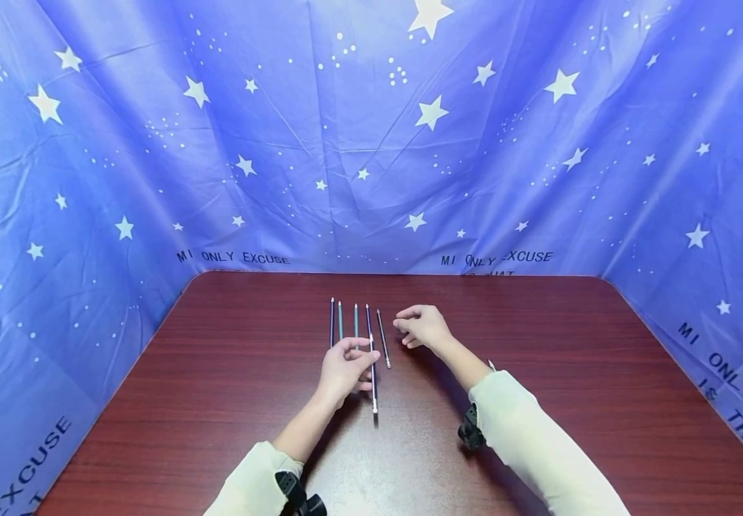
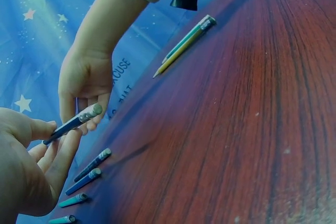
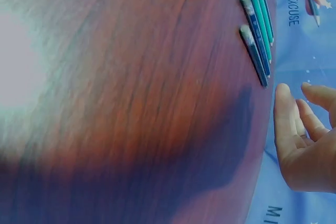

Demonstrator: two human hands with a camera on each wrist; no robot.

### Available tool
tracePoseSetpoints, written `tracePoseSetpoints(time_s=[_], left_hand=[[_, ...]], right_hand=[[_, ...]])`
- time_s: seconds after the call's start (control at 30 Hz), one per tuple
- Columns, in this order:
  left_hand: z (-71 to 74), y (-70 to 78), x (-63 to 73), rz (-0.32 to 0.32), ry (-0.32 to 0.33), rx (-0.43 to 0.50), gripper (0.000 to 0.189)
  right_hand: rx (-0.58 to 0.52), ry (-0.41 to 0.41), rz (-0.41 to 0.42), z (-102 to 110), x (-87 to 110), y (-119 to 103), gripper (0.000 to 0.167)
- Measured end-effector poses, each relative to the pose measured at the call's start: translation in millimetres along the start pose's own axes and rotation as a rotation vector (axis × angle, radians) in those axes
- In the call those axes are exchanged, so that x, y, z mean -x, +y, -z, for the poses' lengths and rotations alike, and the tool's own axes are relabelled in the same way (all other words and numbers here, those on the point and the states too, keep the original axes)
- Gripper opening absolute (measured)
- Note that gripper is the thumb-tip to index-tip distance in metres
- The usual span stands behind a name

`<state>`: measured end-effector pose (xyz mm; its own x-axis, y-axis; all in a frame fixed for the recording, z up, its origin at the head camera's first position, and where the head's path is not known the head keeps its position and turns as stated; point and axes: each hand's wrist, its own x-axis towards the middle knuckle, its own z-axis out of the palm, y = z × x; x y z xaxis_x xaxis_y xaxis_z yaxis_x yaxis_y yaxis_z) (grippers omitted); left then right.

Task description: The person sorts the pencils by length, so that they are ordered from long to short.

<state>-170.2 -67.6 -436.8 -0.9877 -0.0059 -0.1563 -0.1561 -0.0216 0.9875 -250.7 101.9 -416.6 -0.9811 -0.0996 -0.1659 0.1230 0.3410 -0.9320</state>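
Pale sleeves come in nearest, a black wrist camera strapped at each cuff. The person's left hand pinches a dark pencil between thumb and fingers, raised above the table, its eraser end toward the person and its sharpened tip pointing away. To the right of this held pencil and a little beyond it, the right hand hovers with fingers loosely bent, gripping nothing.

Between the held pencil and the right hand, apart from the latter, lies a slim black pencil. A blue pencil lies just beyond the held one; to its left lie two teal pencils and a navy pencil. Well to its right, by the right forearm, rest a yellow pencil and a green pencil, side by side.

Reddish wood stretches widely left and right of the held pencil; the far edge runs beyond it, backed by a starry blue curtain. Black lettering there reads "MI ONLY EXCUSE", with "IS THAT" at far right.
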Motion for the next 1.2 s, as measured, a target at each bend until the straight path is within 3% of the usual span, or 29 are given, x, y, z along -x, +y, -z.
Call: tracePoseSetpoints(time_s=[0.27, 0.7, 1.2], left_hand=[[-1.5, 0.9, 0.2, -0.004, -0.006, -0.006, 0.038], [-4.7, 1.2, 0.6, -0.017, 0.000, -0.022, 0.033], [-10.4, 0.9, -0.5, -0.022, -0.038, 0.004, 0.041]], right_hand=[[-0.009, -0.012, -0.017, 21.1, 10.1, -1.4, 0.035], [0.083, -0.027, 0.024, 56.3, 27.8, 4.3, 0.038], [0.176, -0.005, 0.022, 96.6, 53.8, 26.7, 0.039]])
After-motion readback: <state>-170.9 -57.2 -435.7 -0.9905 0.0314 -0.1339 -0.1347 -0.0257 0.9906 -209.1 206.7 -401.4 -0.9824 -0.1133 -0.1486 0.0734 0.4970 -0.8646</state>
